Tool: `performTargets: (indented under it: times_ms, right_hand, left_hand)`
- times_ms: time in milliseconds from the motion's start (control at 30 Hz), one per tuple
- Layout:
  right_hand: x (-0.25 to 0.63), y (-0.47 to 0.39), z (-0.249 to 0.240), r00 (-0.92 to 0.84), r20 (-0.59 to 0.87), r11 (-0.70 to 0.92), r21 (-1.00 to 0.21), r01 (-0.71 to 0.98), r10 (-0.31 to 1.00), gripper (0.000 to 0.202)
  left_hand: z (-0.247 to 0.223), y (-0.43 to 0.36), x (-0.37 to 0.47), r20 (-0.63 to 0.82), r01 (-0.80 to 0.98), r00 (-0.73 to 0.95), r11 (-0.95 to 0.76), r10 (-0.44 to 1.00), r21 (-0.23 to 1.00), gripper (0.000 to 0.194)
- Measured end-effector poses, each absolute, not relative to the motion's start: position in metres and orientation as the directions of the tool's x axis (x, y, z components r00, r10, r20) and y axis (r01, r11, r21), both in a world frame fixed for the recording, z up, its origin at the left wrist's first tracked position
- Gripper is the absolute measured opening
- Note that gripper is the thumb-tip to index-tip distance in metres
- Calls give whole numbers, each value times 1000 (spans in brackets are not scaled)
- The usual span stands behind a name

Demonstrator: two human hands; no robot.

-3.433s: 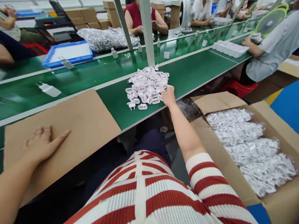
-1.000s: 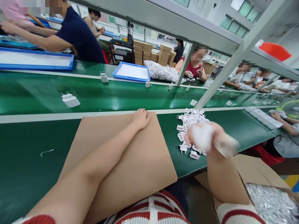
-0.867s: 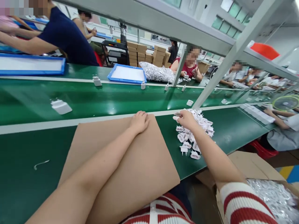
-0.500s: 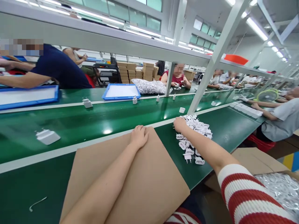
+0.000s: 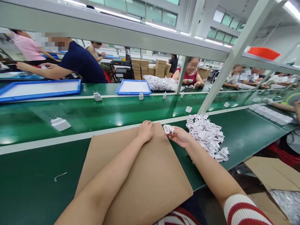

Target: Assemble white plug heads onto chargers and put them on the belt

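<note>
My right hand (image 5: pixel 180 136) is closed on white plug housings (image 5: pixel 167 128), raised just right of the cardboard sheet's far corner. How many pieces it holds is hard to make out. Beside that wrist lies a heap of similar white plug housings (image 5: pixel 206 132), some with pins showing. My left hand (image 5: pixel 145 131) lies on the far edge of the brown cardboard sheet (image 5: pixel 150 175), its fingers together and resting flat, with nothing plainly held in them. The left forearm crosses the sheet.
Beyond the bench runs a green conveyor (image 5: pixel 117 109) carrying spaced white chargers (image 5: pixel 60 124). A slanted metal post (image 5: pixel 225 65) stands behind the heap. Blue-rimmed trays (image 5: pixel 133 93) and co-workers are across the belt. An open carton (image 5: pixel 269 172) is at lower right.
My right hand has moved left from the heap and now holds white plug housings near the cardboard. My left hand stays on the sheet, fingers closer together. The view has swung left.
</note>
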State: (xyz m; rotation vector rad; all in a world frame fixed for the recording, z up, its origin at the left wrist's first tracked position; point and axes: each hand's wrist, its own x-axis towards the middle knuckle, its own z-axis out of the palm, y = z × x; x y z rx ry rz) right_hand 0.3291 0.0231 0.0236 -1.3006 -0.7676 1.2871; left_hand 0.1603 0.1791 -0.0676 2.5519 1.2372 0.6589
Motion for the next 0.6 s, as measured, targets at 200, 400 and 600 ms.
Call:
performTargets:
  times_ms: [200, 400, 600]
  right_hand:
    - [302, 4, 5, 199, 131, -1, -834, 551, 971, 11]
    - [282, -17, 6, -143, 82, 161, -289, 944, 986, 21]
    - [281, -15, 5, -167, 80, 183, -270, 945, 983, 20]
  left_hand:
    - [-65, 178, 156, 309, 691, 542, -624, 781, 365, 46]
    - [-66, 177, 157, 290, 740, 521, -594, 803, 316, 46]
    - [-37, 196, 197, 270, 853, 388, -454, 881, 257, 47]
